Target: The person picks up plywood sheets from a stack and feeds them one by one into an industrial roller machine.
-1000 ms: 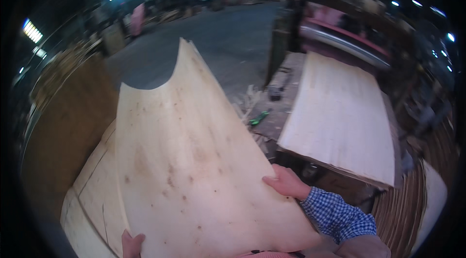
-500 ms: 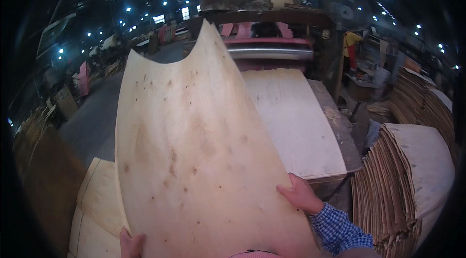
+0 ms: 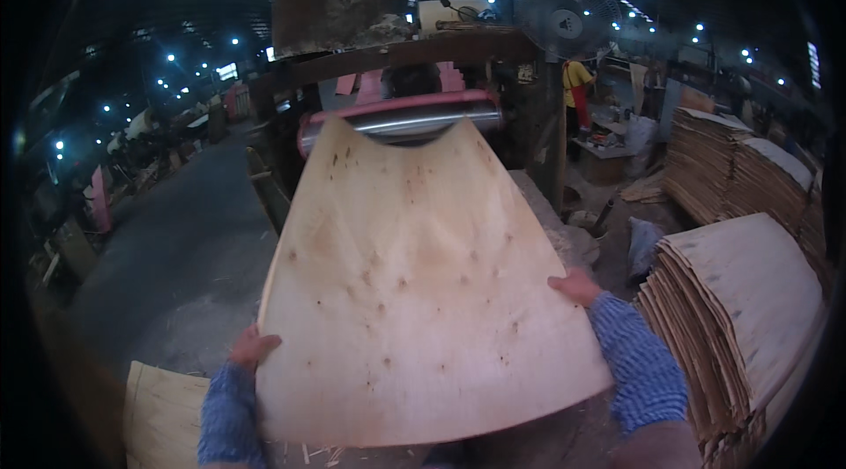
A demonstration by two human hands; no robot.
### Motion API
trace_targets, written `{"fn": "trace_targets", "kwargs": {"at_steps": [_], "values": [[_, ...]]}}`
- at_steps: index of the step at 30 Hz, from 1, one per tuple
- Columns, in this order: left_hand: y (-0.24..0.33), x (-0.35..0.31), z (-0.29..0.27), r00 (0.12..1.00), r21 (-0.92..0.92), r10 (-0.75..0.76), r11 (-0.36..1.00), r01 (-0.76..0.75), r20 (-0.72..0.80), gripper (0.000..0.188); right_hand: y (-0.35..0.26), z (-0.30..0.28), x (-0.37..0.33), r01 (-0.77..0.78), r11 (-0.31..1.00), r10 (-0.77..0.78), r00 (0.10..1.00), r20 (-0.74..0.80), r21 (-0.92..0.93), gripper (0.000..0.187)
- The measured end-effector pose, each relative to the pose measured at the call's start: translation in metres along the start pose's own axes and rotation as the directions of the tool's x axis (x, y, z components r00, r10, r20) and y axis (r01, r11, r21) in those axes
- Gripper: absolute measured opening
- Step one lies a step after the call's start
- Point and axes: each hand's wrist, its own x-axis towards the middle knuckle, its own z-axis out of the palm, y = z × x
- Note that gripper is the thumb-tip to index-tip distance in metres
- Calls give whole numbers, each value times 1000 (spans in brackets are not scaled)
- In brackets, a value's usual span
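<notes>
A large pale wood veneer sheet [image 3: 414,293] with scattered dark knots spans the space between my hands, its far edge dipping in the middle. My left hand [image 3: 254,347] grips its left edge, thumb on top and the other fingers hidden beneath. On the opposite edge, my right hand [image 3: 577,286] holds it the same way, slightly farther from me. The sheet's far end reaches up in front of a machine's metal roller [image 3: 405,121] with pink-red ends. Whether the sheet touches the machine cannot be told.
Stacked veneer sheets [image 3: 740,293] stand close at the right, with more piles [image 3: 714,156] behind. Another veneer sheet [image 3: 163,416] lies at the lower left. A fan [image 3: 567,15] is beside the machine frame. A person in yellow and red [image 3: 577,94] stands farther back at right.
The veneer sheet has swung right and levelled out in front of the roller, covering the white sheet seen there before. Both hands moved with it, and my view turned left.
</notes>
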Motion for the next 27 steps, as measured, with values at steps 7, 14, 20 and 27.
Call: {"fn": "trace_targets", "kwargs": {"at_steps": [7,14,20,27], "values": [[-174,97,19,894,591,-392,676,441,-219,72,174,108,-22,-32,744,-292,883,-368,-667,69],[-171,102,14,853,594,-426,616,518,-302,79,164,124,-20,-149,840,-149,860,-488,-521,74],[-115,96,37,840,653,-428,538,534,-334,69,147,97,-13,-46,895,-188,864,-468,-443,69],[-154,13,174,909,782,167,582,223,-383,71,94,20,-3,43,872,-215,929,-302,-488,35]]}}
